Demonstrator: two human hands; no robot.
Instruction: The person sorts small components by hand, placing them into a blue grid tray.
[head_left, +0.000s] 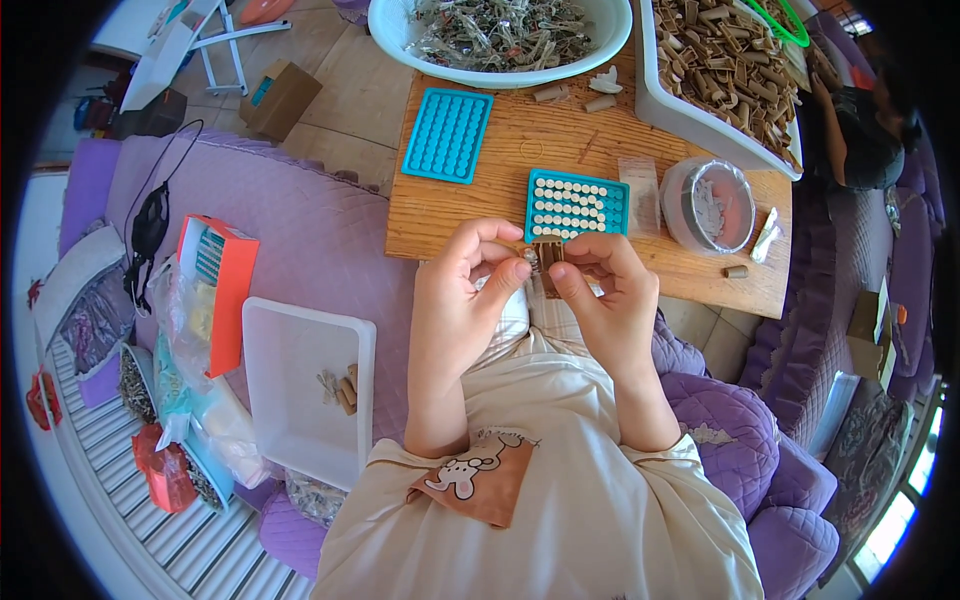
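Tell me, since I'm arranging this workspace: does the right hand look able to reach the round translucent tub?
Probably yes: the round translucent tub stands ahead and to the right of the right hand, with nothing standing between them. That hand would likely need to release the brown piece.

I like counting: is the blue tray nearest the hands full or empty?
Partly full: the tray holds rows of white pieces, but its right end looks bare.

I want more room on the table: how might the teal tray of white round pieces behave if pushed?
The teal tray would probably slide as one stiff body, since its edges look straight. It seems unlikely to tip, lying low and flat on the wooden table. The white round pieces might shift if jolted, as they show uncovered.
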